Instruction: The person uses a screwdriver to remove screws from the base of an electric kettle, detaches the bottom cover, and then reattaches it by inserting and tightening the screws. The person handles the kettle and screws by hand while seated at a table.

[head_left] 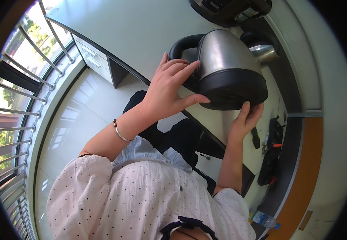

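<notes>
A brushed steel electric kettle [227, 52] with a black base and handle is held tilted above the desk, its underside partly showing. My left hand [173, 82] is on its left side by the handle, fingers spread against it and thumb at the base's lower edge. My right hand [247, 116] grips the base from below at the right. Behind the kettle's right side is a silver and black object [263, 54], partly hidden.
The desk [117, 28] has a black appliance [229, 10] at the back. At right lie black tools or cases [271, 154] and a plastic bottle [263, 218]. White drawers [91, 56] stand left, near the railed window [33, 44]. My legs and a dark chair are below.
</notes>
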`<state>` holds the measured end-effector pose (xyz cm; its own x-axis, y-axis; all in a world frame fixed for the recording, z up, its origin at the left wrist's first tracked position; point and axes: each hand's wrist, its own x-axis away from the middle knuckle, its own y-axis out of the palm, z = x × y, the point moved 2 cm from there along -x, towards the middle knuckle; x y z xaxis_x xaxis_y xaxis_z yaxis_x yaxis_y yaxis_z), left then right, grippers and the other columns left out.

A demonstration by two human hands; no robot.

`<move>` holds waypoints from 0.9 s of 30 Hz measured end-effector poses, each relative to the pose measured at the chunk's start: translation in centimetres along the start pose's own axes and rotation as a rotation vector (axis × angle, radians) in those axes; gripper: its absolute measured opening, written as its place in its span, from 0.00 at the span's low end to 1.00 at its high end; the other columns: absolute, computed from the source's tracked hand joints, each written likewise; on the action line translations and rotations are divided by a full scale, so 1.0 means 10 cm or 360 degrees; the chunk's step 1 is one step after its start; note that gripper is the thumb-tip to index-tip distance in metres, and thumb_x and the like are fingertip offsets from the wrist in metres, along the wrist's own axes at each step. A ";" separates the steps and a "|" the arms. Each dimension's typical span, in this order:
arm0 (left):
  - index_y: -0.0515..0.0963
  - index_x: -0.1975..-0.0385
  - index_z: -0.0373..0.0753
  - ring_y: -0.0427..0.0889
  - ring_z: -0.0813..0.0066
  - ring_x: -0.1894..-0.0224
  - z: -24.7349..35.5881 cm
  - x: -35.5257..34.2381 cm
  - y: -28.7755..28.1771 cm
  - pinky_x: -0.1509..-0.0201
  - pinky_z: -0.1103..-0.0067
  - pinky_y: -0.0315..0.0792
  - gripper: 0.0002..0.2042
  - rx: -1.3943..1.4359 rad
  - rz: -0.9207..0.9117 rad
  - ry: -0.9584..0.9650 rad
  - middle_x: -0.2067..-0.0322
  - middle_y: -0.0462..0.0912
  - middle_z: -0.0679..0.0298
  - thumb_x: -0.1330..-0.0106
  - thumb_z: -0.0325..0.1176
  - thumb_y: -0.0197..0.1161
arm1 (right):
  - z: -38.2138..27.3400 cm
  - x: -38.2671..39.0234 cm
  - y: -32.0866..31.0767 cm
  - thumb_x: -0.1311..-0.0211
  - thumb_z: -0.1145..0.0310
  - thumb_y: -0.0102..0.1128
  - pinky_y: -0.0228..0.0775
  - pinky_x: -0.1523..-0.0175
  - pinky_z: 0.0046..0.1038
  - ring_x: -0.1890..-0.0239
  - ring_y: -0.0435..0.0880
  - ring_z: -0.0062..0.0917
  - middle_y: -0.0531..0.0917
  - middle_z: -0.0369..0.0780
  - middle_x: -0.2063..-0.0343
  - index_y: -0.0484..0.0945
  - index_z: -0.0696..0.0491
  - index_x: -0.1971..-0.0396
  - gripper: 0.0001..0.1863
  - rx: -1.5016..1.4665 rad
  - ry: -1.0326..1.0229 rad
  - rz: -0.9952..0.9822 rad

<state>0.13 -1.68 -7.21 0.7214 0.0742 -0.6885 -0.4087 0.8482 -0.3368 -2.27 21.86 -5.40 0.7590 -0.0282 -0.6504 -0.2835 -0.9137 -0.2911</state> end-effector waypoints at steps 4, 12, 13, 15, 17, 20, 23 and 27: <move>0.72 0.48 0.33 0.75 0.60 0.57 -0.03 -0.03 0.04 0.33 0.52 0.50 0.37 0.0140 -0.0006 0.0029 0.68 0.77 0.58 0.53 0.54 0.70 | 0.05 0.00 -0.01 0.31 0.67 0.48 0.58 0.38 0.29 0.43 0.69 0.28 0.69 0.45 0.44 0.58 0.61 0.40 0.24 -0.0017 0.0036 0.0035; 0.69 0.45 0.30 0.73 0.63 0.62 -0.01 -0.01 0.13 0.38 0.63 0.56 0.38 0.0185 -0.0002 0.0115 0.70 0.74 0.59 0.51 0.51 0.70 | 0.07 -0.01 -0.03 0.31 0.66 0.48 0.58 0.38 0.28 0.44 0.69 0.26 0.70 0.43 0.45 0.60 0.60 0.40 0.23 0.0057 0.0086 0.0126; 0.68 0.45 0.29 0.73 0.63 0.62 0.00 -0.02 0.12 0.39 0.63 0.56 0.38 0.0170 -0.0015 0.0126 0.69 0.74 0.59 0.50 0.50 0.70 | 0.09 -0.01 -0.04 0.31 0.66 0.48 0.58 0.38 0.28 0.44 0.69 0.26 0.69 0.43 0.44 0.60 0.60 0.40 0.23 0.0035 0.0080 0.0122; 0.68 0.45 0.28 0.72 0.63 0.62 -0.01 -0.02 0.12 0.41 0.65 0.57 0.38 0.0143 -0.0038 0.0152 0.69 0.73 0.60 0.50 0.50 0.70 | 0.14 0.00 -0.05 0.31 0.67 0.48 0.58 0.38 0.27 0.44 0.69 0.25 0.69 0.42 0.44 0.60 0.60 0.40 0.23 -0.0016 0.0074 0.0115; 0.68 0.44 0.28 0.71 0.62 0.62 -0.01 -0.04 0.10 0.42 0.65 0.57 0.38 0.0088 -0.0033 0.0156 0.70 0.72 0.60 0.50 0.49 0.70 | 0.17 0.00 -0.06 0.31 0.68 0.49 0.58 0.38 0.27 0.44 0.69 0.24 0.69 0.42 0.44 0.60 0.60 0.40 0.23 -0.0021 0.0063 0.0092; 0.67 0.44 0.29 0.70 0.61 0.63 -0.01 -0.09 0.11 0.43 0.66 0.57 0.38 0.0087 -0.0037 0.0194 0.71 0.71 0.61 0.50 0.48 0.70 | 0.12 -0.01 -0.09 0.32 0.70 0.49 0.60 0.40 0.26 0.46 0.71 0.23 0.71 0.42 0.45 0.61 0.60 0.40 0.23 -0.0050 0.0085 0.0110; 0.68 0.44 0.29 0.71 0.62 0.62 -0.07 -0.10 0.09 0.43 0.67 0.57 0.36 0.0125 -0.0024 0.0217 0.69 0.73 0.60 0.50 0.47 0.70 | 0.10 0.02 -0.08 0.32 0.70 0.50 0.61 0.41 0.25 0.47 0.72 0.22 0.73 0.42 0.47 0.61 0.62 0.40 0.24 -0.0084 0.0150 0.0130; 0.70 0.46 0.29 0.71 0.61 0.59 -0.14 -0.18 0.00 0.43 0.69 0.57 0.34 0.0189 -0.0041 0.0161 0.66 0.75 0.59 0.50 0.45 0.70 | 0.05 0.04 -0.09 0.33 0.69 0.51 0.61 0.42 0.23 0.48 0.73 0.22 0.75 0.43 0.48 0.62 0.63 0.39 0.25 -0.0075 0.0099 0.0061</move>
<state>-1.93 -2.56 -6.85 0.6684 0.0034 -0.7438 -0.3174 0.9057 -0.2812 -2.00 22.85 -5.76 0.7835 -0.0876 -0.6152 -0.2864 -0.9295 -0.2324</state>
